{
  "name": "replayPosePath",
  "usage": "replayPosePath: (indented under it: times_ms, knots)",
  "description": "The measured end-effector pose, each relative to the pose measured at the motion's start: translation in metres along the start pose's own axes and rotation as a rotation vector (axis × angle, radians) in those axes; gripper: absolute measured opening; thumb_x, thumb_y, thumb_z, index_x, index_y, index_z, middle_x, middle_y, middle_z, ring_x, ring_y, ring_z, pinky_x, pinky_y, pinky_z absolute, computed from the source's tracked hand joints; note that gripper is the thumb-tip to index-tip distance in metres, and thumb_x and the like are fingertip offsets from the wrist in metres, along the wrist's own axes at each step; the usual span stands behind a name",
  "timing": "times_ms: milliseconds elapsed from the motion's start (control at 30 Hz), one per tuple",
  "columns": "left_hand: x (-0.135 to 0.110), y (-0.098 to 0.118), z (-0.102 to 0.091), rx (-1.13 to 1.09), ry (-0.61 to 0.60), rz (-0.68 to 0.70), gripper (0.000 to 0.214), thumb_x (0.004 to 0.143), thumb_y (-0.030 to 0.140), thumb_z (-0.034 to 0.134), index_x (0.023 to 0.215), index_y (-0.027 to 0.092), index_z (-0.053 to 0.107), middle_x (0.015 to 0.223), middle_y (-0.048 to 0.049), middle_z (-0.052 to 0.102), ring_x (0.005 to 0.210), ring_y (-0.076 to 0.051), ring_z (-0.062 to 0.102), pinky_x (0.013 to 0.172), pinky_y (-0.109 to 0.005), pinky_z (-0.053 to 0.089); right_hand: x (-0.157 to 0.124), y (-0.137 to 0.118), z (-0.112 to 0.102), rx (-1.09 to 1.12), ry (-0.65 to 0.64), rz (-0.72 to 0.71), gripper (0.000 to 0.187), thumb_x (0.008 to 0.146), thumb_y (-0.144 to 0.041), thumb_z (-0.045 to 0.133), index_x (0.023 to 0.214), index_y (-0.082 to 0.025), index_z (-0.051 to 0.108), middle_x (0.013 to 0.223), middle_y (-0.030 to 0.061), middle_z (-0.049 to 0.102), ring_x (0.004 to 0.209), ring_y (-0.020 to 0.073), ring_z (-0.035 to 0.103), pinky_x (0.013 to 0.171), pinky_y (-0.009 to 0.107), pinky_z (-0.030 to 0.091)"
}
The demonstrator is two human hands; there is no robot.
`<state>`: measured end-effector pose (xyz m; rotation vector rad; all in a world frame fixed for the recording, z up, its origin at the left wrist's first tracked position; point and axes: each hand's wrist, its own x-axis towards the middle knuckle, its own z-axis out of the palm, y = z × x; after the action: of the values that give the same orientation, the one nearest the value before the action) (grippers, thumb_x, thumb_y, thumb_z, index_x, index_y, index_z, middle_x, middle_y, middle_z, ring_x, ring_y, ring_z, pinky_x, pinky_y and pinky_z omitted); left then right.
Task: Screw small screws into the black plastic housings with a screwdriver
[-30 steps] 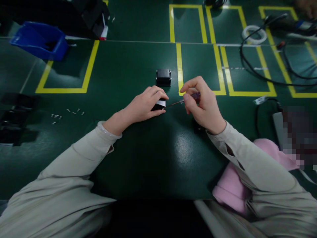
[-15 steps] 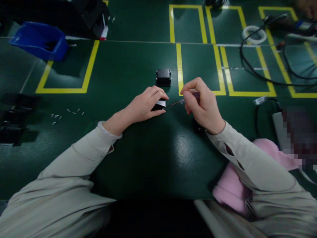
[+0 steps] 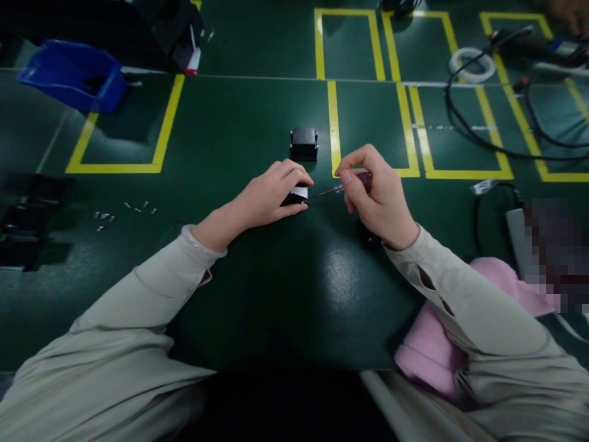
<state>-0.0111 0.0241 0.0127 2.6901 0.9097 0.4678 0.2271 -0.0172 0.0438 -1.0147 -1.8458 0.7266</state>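
Note:
My left hand (image 3: pixel 271 191) is closed around a small black box-shaped part (image 3: pixel 297 195) on the green table, covering much of it. A screwdriver (image 3: pixel 332 191) is in my right hand (image 3: pixel 375 193), gripped by its dark handle with thumb and fingers. Its shaft points left, and the tip meets the right side of the part, near a corner. Just beyond my left hand stands a similar black box-shaped part (image 3: pixel 304 144) with small bright screws at its sides. A dark object (image 3: pixel 368 236) lies partly hidden under my right wrist.
Several loose screws (image 3: pixel 105 216) lie left of my left forearm. Black parts (image 3: pixel 23 221) sit at the far left, below a blue bin (image 3: pixel 73 77). On the right are a black cable (image 3: pixel 460 116), a white ring (image 3: pixel 472 65) and pink cloth (image 3: pixel 432 350).
Both hands and the black part stay in place. The screwdriver handle looks slightly turned within my right hand's fingers.

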Motion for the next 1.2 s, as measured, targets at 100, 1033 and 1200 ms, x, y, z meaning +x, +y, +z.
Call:
replayPosePath:
  times_ms: [100, 1033, 1200]
  knots:
    - [0.0002, 0.0002, 0.0003, -0.009, -0.004, -0.006, 0.042, 0.092, 0.034, 0.067, 0.127, 0.018, 0.052, 0.131, -0.013, 0.058, 0.124, -0.029, 0.055, 0.105, -0.048, 0.048, -0.0006, 0.0006, -0.0002, -0.008, 0.01, -0.01, 0.017, 0.101, -0.041, 0.048, 0.1, -0.024, 0.052, 0.07, -0.004, 0.05, 0.061, 0.0106, 0.049, 0.057, 0.027, 0.043]
    - [-0.0001, 0.0003, -0.0013, -0.029, -0.002, -0.011, 0.041, 0.092, 0.034, 0.066, 0.127, 0.02, 0.052, 0.131, -0.0129, 0.058, 0.124, -0.029, 0.054, 0.104, -0.048, 0.048, 0.0007, 0.0007, -0.0003, -0.03, 0.016, 0.01, 0.026, 0.1, -0.048, 0.052, 0.091, -0.024, 0.053, 0.07, -0.0034, 0.052, 0.058, 0.0093, 0.049, 0.055, 0.025, 0.043]
    - [-0.0004, 0.0001, -0.0003, -0.031, -0.007, -0.014, 0.041, 0.092, 0.034, 0.066, 0.128, 0.02, 0.052, 0.131, -0.0129, 0.057, 0.124, -0.03, 0.054, 0.104, -0.049, 0.048, -0.0001, 0.0002, -0.0007, -0.024, 0.012, 0.005, 0.022, 0.101, -0.046, 0.05, 0.097, -0.025, 0.053, 0.071, -0.0032, 0.051, 0.059, 0.0104, 0.05, 0.055, 0.026, 0.043]
